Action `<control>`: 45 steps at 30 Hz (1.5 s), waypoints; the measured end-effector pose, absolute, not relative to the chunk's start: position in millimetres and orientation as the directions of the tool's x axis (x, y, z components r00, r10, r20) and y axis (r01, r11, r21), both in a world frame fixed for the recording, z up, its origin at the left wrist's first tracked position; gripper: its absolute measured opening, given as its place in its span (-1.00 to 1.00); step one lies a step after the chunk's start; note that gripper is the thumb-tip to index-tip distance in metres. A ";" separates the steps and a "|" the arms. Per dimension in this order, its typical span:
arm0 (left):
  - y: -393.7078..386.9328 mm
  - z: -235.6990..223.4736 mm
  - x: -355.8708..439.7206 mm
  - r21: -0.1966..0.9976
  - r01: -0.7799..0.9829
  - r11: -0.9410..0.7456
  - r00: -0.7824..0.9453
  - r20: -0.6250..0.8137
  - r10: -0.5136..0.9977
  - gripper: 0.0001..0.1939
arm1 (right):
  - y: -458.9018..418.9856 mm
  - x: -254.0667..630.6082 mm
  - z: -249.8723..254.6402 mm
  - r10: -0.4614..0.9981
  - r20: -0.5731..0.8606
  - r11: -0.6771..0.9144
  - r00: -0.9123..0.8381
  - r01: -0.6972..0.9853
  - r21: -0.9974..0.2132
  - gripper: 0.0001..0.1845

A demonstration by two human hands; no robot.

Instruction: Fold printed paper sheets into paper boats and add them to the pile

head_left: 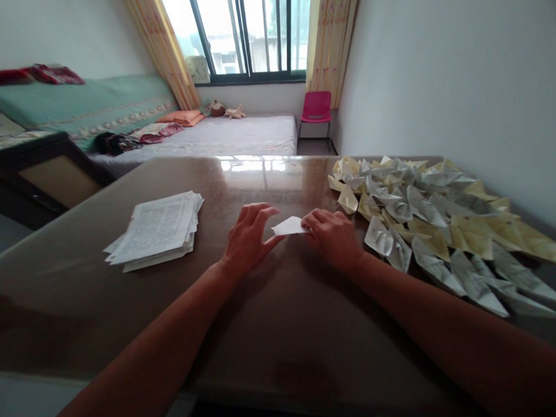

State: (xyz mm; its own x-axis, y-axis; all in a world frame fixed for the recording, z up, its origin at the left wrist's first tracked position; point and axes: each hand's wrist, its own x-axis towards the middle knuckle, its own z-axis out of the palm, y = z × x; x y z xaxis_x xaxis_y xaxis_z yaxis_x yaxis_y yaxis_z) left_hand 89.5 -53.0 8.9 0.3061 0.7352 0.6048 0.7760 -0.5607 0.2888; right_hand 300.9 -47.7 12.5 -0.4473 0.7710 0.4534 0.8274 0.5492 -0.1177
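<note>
Taking the small folded paper [288,226] as landmark, we're seeing a stack of written sheets [156,229] lying on the brown table [265,332] well to its left, while we're holding our left hand [248,237] just at its left end, thumb and fingers spread apart, thumb tip by its lower edge, can't tell if touching. We're holding the paper itself over the table between both hands, pinching its right end in the fingertips of our right hand [334,233]. To its right, we're seeing many boat-like paper folds [424,236], white and yellowish, lying crowded together on the table.
</note>
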 end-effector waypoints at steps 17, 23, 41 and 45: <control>-49.9 4.5 80.0 0.306 0.745 -0.592 0.572 0.164 0.804 -0.72 | -21.1 325.4 5.7 0.709 0.128 0.661 -0.693 0.591 -0.462 -0.78; -40.4 0.5 77.2 0.505 0.768 -0.394 0.398 0.107 0.911 -0.74 | -16.5 322.1 -1.7 0.844 0.057 0.486 -0.534 0.715 -0.502 -0.78; -30.7 -3.8 71.4 0.442 0.859 -0.258 0.251 0.075 0.965 -0.71 | -23.1 314.8 0.9 0.899 0.024 0.417 -0.437 0.840 -0.346 -0.80; -33.2 -3.9 73.7 0.374 0.895 -0.245 0.231 0.082 0.969 -0.72 | -24.6 314.1 3.1 0.902 0.011 0.409 -0.431 0.847 -0.339 -0.80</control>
